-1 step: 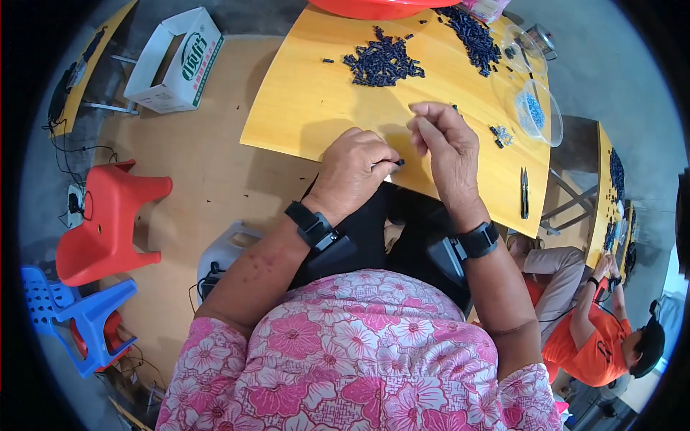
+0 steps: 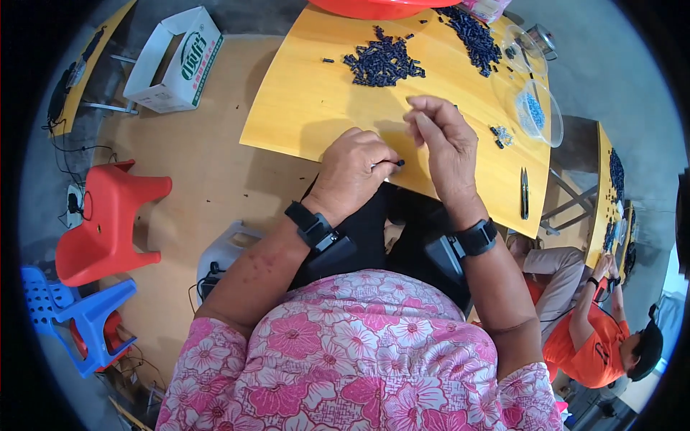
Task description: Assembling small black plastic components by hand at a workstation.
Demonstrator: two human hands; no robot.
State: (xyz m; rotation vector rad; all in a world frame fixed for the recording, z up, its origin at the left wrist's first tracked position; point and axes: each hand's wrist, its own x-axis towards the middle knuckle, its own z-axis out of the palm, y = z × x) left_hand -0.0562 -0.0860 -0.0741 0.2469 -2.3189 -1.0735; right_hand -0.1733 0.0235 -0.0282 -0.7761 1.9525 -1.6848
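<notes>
My left hand [image 2: 353, 167] is closed over the front edge of the yellow table [image 2: 287, 108], pinching a small black piece [image 2: 399, 164] whose end sticks out past the fingertips. Just right of it, my right hand [image 2: 447, 144] is raised above the tabletop. Its thumb and fingers are bent in toward each other; whatever they hold, if anything, is too small to see. Farther back lies a pile of small black pieces [image 2: 384, 61]. Near my right hand is a little heap of clear and black bits [image 2: 502, 136].
A second black pile [image 2: 474, 42], a red basin [image 2: 374, 7] and a clear tub with blue bits [image 2: 533, 113] stand toward the back. Small snips [image 2: 525, 194] lie at the right. Red [image 2: 104, 223] and blue [image 2: 79, 316] chairs stand left; a co-worker [image 2: 596, 341] sits right.
My right hand has shifted very slightly up and to the left. My left hand stays put with the black piece.
</notes>
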